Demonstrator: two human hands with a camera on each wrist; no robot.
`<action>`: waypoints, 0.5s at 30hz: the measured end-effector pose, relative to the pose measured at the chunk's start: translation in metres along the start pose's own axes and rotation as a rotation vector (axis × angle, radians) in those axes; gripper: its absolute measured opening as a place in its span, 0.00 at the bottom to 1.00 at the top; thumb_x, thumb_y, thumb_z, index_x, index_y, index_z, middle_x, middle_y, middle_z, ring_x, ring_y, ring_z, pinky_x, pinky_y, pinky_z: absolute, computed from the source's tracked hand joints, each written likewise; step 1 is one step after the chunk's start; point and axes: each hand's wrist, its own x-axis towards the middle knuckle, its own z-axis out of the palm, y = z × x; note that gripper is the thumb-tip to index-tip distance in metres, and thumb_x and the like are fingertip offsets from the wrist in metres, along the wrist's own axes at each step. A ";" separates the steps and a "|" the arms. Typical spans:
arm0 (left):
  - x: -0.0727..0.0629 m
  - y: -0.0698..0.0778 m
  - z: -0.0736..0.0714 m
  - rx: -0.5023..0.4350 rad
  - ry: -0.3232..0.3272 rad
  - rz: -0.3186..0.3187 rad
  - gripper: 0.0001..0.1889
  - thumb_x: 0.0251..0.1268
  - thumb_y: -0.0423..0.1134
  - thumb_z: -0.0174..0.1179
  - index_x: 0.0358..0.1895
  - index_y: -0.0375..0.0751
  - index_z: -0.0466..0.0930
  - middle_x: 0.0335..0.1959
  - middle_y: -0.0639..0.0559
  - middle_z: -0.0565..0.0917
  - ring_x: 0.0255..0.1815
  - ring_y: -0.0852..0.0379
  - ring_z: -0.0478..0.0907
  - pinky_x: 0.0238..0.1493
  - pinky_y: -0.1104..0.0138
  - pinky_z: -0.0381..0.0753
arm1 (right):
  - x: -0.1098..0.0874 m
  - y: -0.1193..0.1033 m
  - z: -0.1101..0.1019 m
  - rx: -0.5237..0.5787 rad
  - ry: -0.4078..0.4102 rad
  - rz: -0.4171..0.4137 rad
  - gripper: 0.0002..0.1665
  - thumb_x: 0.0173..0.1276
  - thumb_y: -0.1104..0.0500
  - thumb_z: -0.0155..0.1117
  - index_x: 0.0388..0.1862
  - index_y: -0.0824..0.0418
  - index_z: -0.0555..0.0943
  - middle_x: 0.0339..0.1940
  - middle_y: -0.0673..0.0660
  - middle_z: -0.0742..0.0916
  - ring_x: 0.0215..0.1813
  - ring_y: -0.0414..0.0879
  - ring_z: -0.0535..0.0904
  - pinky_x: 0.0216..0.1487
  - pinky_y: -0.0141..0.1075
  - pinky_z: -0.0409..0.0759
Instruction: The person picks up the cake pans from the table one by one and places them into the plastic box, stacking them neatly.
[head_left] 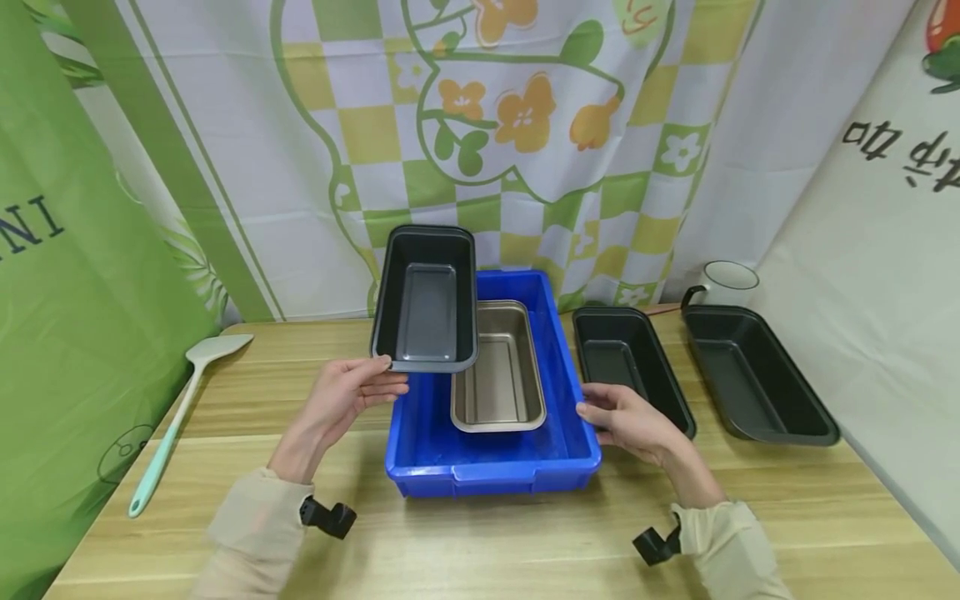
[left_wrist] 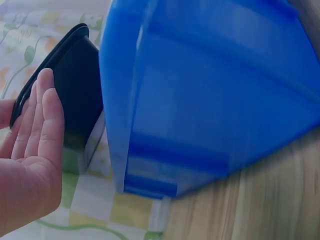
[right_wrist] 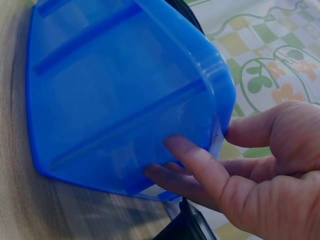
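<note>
On head cam I'm seeing L hand [head_left: 339,406] pinching dark pan [head_left: 427,300] by its near rim, holding it raised at far L corner of blue bin [head_left: 495,477]; R hand [head_left: 628,419] is gripping bin's R rim. Gold pan [head_left: 500,383] is sitting inside.

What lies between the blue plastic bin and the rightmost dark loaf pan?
Another dark loaf pan, partly hidden by the right hand, lies there in the head view.

Remotely I log wood-grain bench [head_left: 487,550]: blue bin [head_left: 491,479]; from it, spatula [head_left: 176,415] 9 o'clock; inner dark pan [head_left: 626,354], outer dark pan [head_left: 757,367] 3 o'clock; mug [head_left: 726,285] 2 o'clock, base hidden.
</note>
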 end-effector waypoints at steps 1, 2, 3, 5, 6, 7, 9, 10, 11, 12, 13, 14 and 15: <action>0.001 0.000 0.003 -0.004 -0.008 -0.005 0.10 0.70 0.35 0.56 0.33 0.43 0.86 0.31 0.48 0.88 0.35 0.54 0.86 0.41 0.64 0.85 | 0.000 0.000 0.000 0.001 0.000 -0.001 0.32 0.77 0.62 0.48 0.70 0.79 0.53 0.62 0.79 0.70 0.56 0.64 0.77 0.51 0.48 0.81; 0.003 0.000 0.005 -0.010 -0.017 -0.012 0.10 0.70 0.35 0.56 0.32 0.44 0.86 0.31 0.48 0.88 0.35 0.54 0.86 0.41 0.65 0.85 | 0.000 0.000 -0.001 0.000 0.000 -0.002 0.32 0.77 0.62 0.48 0.70 0.79 0.53 0.62 0.79 0.70 0.56 0.63 0.77 0.51 0.48 0.81; 0.005 0.000 0.008 -0.016 -0.023 -0.021 0.10 0.70 0.35 0.55 0.32 0.44 0.86 0.31 0.48 0.88 0.35 0.54 0.86 0.40 0.65 0.85 | 0.000 0.000 -0.001 -0.001 0.001 -0.003 0.32 0.77 0.62 0.48 0.70 0.79 0.53 0.62 0.79 0.70 0.56 0.63 0.77 0.51 0.48 0.81; 0.008 -0.002 0.014 -0.025 -0.033 -0.042 0.10 0.70 0.34 0.55 0.33 0.43 0.85 0.30 0.48 0.88 0.34 0.54 0.86 0.38 0.66 0.85 | 0.000 0.000 -0.001 -0.005 -0.002 -0.007 0.32 0.77 0.62 0.48 0.70 0.79 0.53 0.62 0.80 0.70 0.56 0.64 0.77 0.51 0.48 0.81; 0.009 -0.002 0.016 -0.027 -0.035 -0.051 0.09 0.69 0.33 0.55 0.33 0.43 0.85 0.30 0.47 0.87 0.34 0.54 0.86 0.38 0.66 0.85 | 0.000 0.001 -0.001 -0.005 -0.002 -0.005 0.32 0.77 0.62 0.48 0.70 0.79 0.53 0.62 0.80 0.70 0.56 0.64 0.77 0.51 0.48 0.81; 0.011 -0.003 0.019 -0.023 -0.035 -0.060 0.09 0.69 0.33 0.55 0.34 0.41 0.85 0.30 0.47 0.87 0.33 0.54 0.86 0.38 0.66 0.85 | 0.000 0.001 0.000 -0.004 -0.002 -0.003 0.32 0.77 0.62 0.49 0.70 0.79 0.53 0.62 0.80 0.70 0.56 0.64 0.77 0.51 0.48 0.81; 0.013 -0.004 0.025 -0.004 -0.032 -0.079 0.07 0.69 0.33 0.55 0.37 0.37 0.83 0.30 0.46 0.87 0.33 0.53 0.86 0.37 0.66 0.85 | 0.001 0.001 0.000 -0.005 -0.004 -0.002 0.32 0.77 0.61 0.49 0.70 0.79 0.53 0.62 0.80 0.70 0.57 0.64 0.77 0.52 0.48 0.81; 0.014 -0.005 0.027 0.011 -0.030 -0.088 0.07 0.69 0.33 0.55 0.39 0.35 0.83 0.30 0.46 0.87 0.32 0.53 0.86 0.37 0.66 0.85 | 0.001 0.001 0.001 -0.005 -0.004 -0.001 0.33 0.77 0.61 0.49 0.70 0.79 0.53 0.62 0.80 0.70 0.57 0.64 0.77 0.52 0.48 0.81; 0.015 -0.005 0.030 0.026 -0.027 -0.098 0.07 0.69 0.33 0.55 0.40 0.33 0.81 0.30 0.45 0.87 0.32 0.53 0.86 0.37 0.65 0.85 | 0.001 0.001 0.001 0.000 0.003 0.004 0.32 0.77 0.62 0.49 0.70 0.79 0.53 0.62 0.80 0.70 0.57 0.64 0.77 0.52 0.48 0.81; 0.016 -0.005 0.032 0.041 -0.029 -0.107 0.08 0.69 0.34 0.55 0.42 0.32 0.80 0.31 0.45 0.87 0.32 0.53 0.86 0.37 0.65 0.85 | 0.001 0.000 0.001 -0.001 0.003 0.003 0.32 0.77 0.62 0.48 0.70 0.79 0.53 0.62 0.80 0.70 0.57 0.64 0.77 0.52 0.48 0.81; 0.016 -0.005 0.034 0.053 -0.031 -0.116 0.09 0.69 0.34 0.55 0.43 0.30 0.79 0.31 0.44 0.87 0.32 0.53 0.86 0.38 0.65 0.85 | 0.001 0.000 0.001 -0.001 0.007 0.005 0.32 0.77 0.62 0.48 0.70 0.79 0.53 0.62 0.79 0.70 0.57 0.64 0.77 0.52 0.48 0.81; 0.017 -0.005 0.036 0.064 -0.034 -0.126 0.11 0.69 0.35 0.55 0.45 0.28 0.78 0.31 0.44 0.87 0.32 0.53 0.86 0.38 0.65 0.85 | 0.001 0.000 0.001 -0.002 0.007 0.006 0.32 0.77 0.62 0.48 0.70 0.79 0.53 0.62 0.80 0.70 0.57 0.64 0.77 0.52 0.49 0.81; 0.018 -0.005 0.038 0.072 -0.037 -0.133 0.12 0.69 0.35 0.55 0.47 0.27 0.77 0.31 0.44 0.87 0.32 0.53 0.86 0.37 0.65 0.85 | 0.001 0.000 0.001 -0.003 0.011 0.008 0.32 0.77 0.62 0.48 0.70 0.79 0.53 0.62 0.79 0.70 0.57 0.64 0.77 0.52 0.49 0.81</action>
